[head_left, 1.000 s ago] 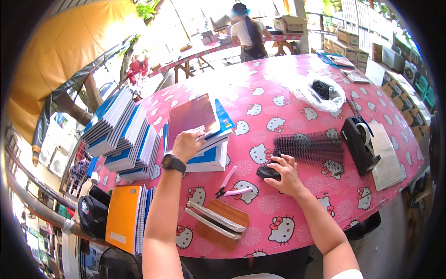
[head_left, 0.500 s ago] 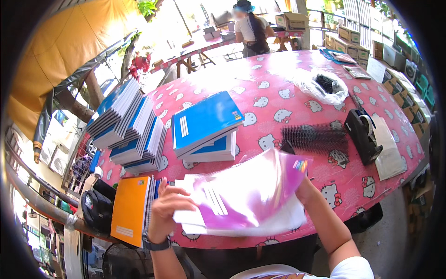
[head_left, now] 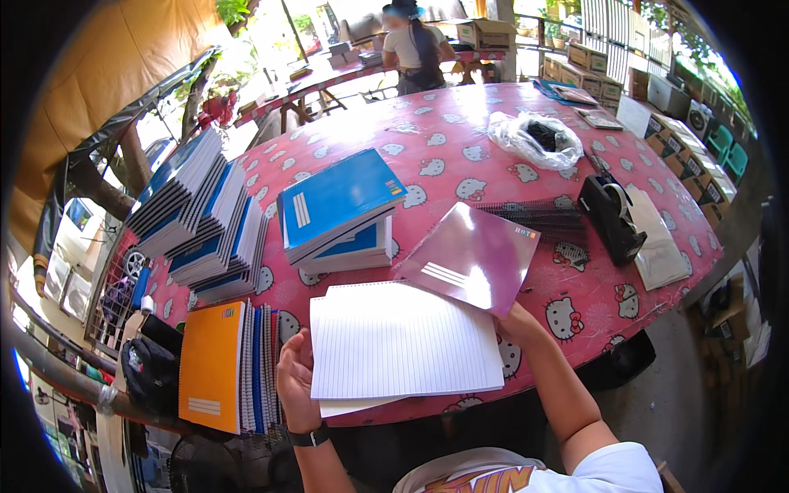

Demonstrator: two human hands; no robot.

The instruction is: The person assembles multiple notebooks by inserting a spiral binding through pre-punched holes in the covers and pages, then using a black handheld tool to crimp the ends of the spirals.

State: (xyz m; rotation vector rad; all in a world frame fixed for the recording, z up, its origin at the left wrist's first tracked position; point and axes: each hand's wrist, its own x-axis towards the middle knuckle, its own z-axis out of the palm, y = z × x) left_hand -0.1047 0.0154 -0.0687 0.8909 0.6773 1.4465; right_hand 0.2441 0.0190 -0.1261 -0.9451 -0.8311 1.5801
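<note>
A stack of ruled white sheets (head_left: 407,341) with a perforated upper edge lies in front of me at the near side of the table. My left hand (head_left: 297,374) grips its left edge, fingers partly hidden. Next to the upper right of the stack, a purple notebook cover (head_left: 472,255) is turned askew and overlaps the sheets' corner. My right hand (head_left: 516,324) is closed on the cover's lower corner, close to the sheets' right edge. A paler sheet edge (head_left: 353,406) sticks out under the stack. Black spiral binding coils (head_left: 522,215) lie partly behind the cover.
Blue notebooks (head_left: 341,197) are piled ahead, with taller stacks (head_left: 197,218) to the left. Orange-covered spiral notebooks (head_left: 211,361) stand near my left arm. A black tape dispenser (head_left: 608,220) and a plastic bag (head_left: 534,140) lie right. Another person (head_left: 415,49) stands at a far table.
The purple cover has moved off the sheets toward the upper right, baring the ruled page. My left hand has come down to the stack's left edge. The view has shifted slightly.
</note>
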